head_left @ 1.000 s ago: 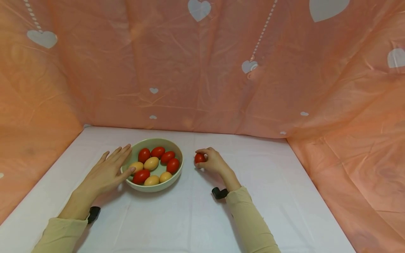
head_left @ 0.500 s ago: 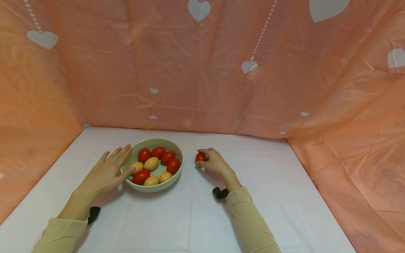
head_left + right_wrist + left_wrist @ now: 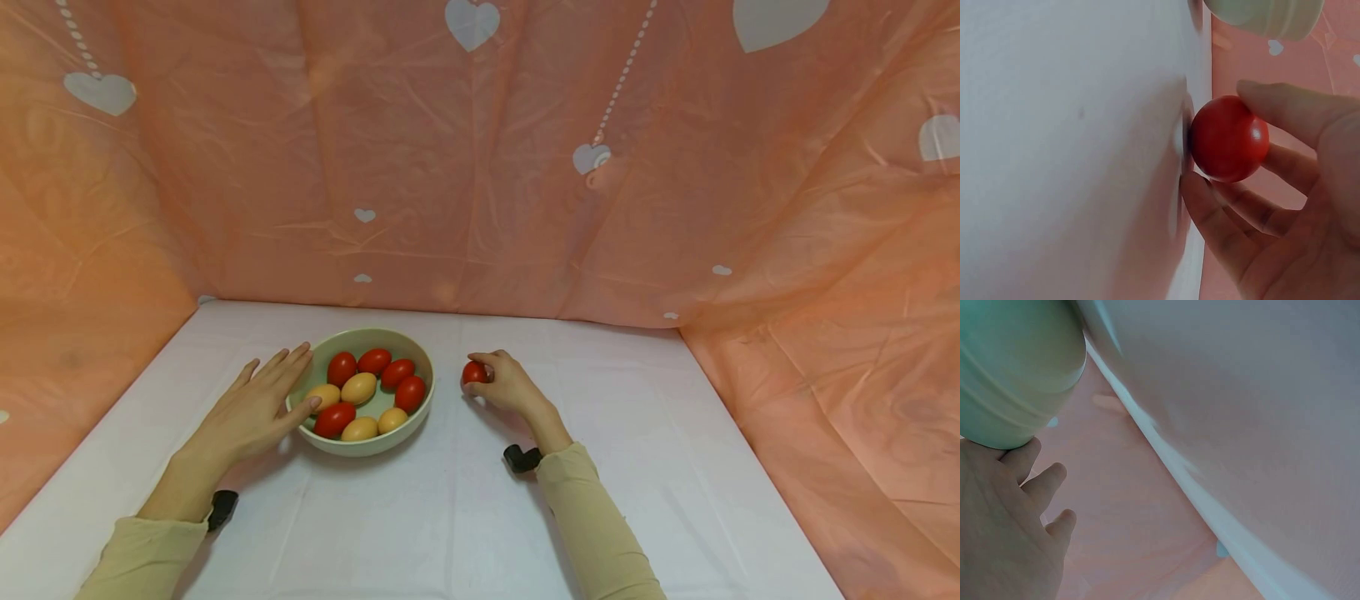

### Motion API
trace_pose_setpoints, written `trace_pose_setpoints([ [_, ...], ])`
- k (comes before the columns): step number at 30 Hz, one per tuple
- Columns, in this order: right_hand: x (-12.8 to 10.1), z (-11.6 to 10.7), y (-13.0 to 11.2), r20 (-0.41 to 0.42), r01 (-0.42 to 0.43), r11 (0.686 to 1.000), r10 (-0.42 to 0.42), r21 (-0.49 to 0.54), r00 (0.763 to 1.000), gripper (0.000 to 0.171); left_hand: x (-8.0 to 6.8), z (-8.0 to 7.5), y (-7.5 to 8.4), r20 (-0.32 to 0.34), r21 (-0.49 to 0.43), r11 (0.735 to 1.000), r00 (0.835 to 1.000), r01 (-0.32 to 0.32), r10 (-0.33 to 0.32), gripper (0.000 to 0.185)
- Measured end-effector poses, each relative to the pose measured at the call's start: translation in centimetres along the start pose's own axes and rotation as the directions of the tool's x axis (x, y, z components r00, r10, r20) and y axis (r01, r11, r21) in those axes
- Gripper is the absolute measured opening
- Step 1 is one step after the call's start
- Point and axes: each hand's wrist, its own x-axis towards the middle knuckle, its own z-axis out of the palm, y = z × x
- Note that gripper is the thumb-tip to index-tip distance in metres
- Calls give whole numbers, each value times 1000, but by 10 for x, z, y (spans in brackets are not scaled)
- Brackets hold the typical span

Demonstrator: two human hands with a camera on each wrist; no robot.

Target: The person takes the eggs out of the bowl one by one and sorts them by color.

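Note:
A pale green bowl stands left of the middle of the white table. Several red eggs and yellowish eggs lie inside it, smooth and oval. My left hand rests against the bowl's left side, thumb over the rim and the other fingers extended along the outside. To the right of the bowl, my right hand pinches a single red egg between thumb and fingers. In the right wrist view this glossy red egg sits at the table surface; whether it touches is hard to tell.
White cloth covers the table. An orange-pink curtain with pale hearts hangs behind and along both sides. A small black camera sits at the left wrist and another at the right wrist.
Both hands stay almost where they were. The red egg in my right hand shifts slightly right, then back left. The bowl and its eggs have not moved.

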Motion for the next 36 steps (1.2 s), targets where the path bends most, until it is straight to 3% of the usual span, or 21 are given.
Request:
trace_pose_setpoints([
  [10,0,0,-1,-3,-7,1000,7,0,1000,61,-1,1,0,-5,-7,1000,1000,0,0,78],
  [18,-1,-4,-9,-89,39,999,-37,22,995,61,-1,2,-1,-2,-10,1000,1000,-2,2,78],
  [27,-2,-2,-36,-221,206,978,-192,39,956,51,-1,1,0,-9,-8,1000,1000,-3,3,79],
  [31,-4,3,-51,-230,285,957,-267,48,936,48,0,-1,0,1,-4,1000,1000,-3,3,79],
  [36,-4,11,-66,-183,358,934,-352,3,918,44,0,-1,-1,6,-4,1000,1000,-10,10,80],
])
